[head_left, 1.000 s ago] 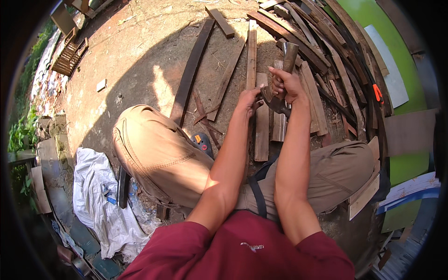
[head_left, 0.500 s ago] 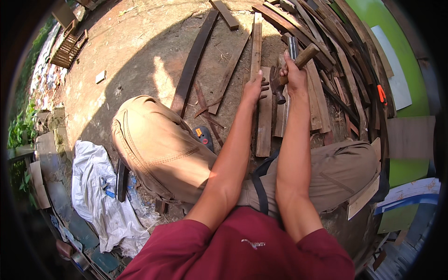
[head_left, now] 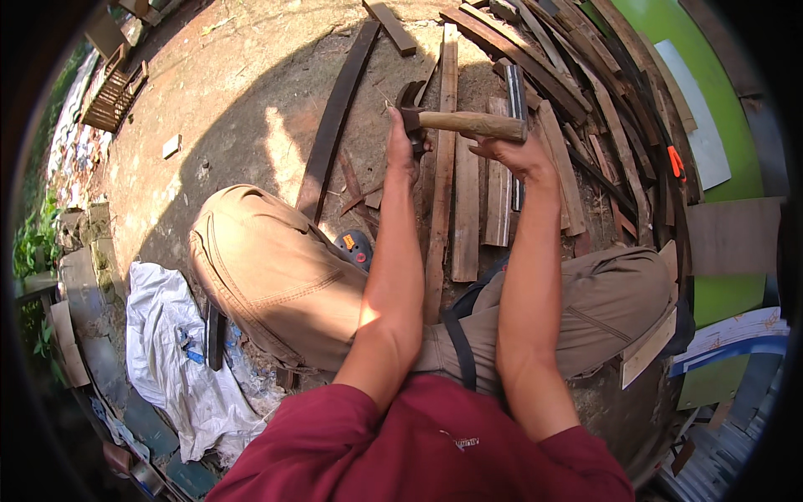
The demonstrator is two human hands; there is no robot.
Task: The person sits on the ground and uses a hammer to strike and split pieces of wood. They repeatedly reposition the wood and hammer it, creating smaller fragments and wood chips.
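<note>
A claw hammer (head_left: 468, 124) lies crosswise in the air, its dark metal head to the left and its wooden handle pointing right. My left hand (head_left: 403, 155) is closed at the hammer's head, the thumb along its side. Just under the end of the handle is my right hand (head_left: 520, 157), its fingers stretched out toward the left; whether it touches the wood I cannot tell. Below the hammer a long narrow wooden strip (head_left: 442, 192) runs away from me. Beside it lie a shorter plank (head_left: 466, 222) and a pale-edged board (head_left: 497, 205).
A large heap of wooden strips (head_left: 577, 75) fills the far right, with an orange-handled tool (head_left: 677, 164) on it. One dark beam (head_left: 337, 121) lies on the ground to the left of my hands. A white sheet (head_left: 171, 335) is crumpled beside my left knee.
The hammer has turned from a slant in my right hand to lying crosswise, head to the left. My left hand has come off the long strip and onto the hammer's head. My right hand's fingers have loosened.
</note>
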